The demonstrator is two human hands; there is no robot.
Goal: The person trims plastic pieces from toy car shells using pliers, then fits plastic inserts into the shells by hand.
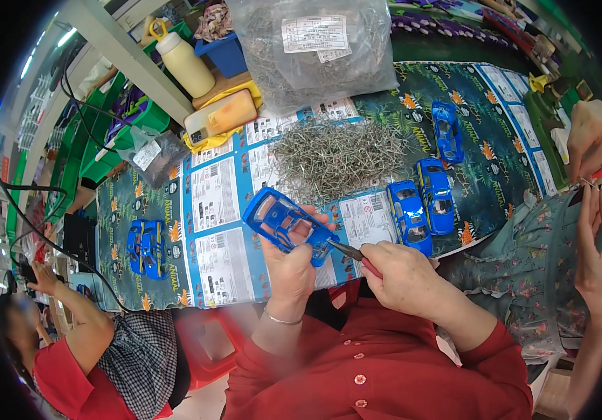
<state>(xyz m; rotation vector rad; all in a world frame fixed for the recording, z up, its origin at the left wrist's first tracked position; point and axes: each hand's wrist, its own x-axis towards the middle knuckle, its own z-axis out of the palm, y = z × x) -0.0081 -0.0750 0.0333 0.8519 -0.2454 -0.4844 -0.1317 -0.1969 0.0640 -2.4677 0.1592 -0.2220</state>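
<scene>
A hollow blue toy car body shell (pixel 281 222) rests in my left hand (pixel 291 273), its open inside facing up and my fingers wrapped round its edge. My right hand (pixel 400 274) is closed on the red handles of a pair of needle-nose pliers (pixel 348 250). The pliers' dark tips touch or nearly touch the end of the shell near my left thumb. Whether the tips grip anything is too small to tell. Just beyond my hands lies a loose heap of thin metal pins or wires (pixel 343 157). To the right stand blue toy cars (pixel 410 213).
Another blue car (pixel 448 131) lies farther back; more (pixel 147 248) sit at the left. Behind the heap stands a clear bag of metal pieces (pixel 315 63). A phone (pixel 221 120) and cream bottle (pixel 185 64) are back left. A co-worker's hands (pixel 590 150) work at the right; another person (pixel 70 343) sits left.
</scene>
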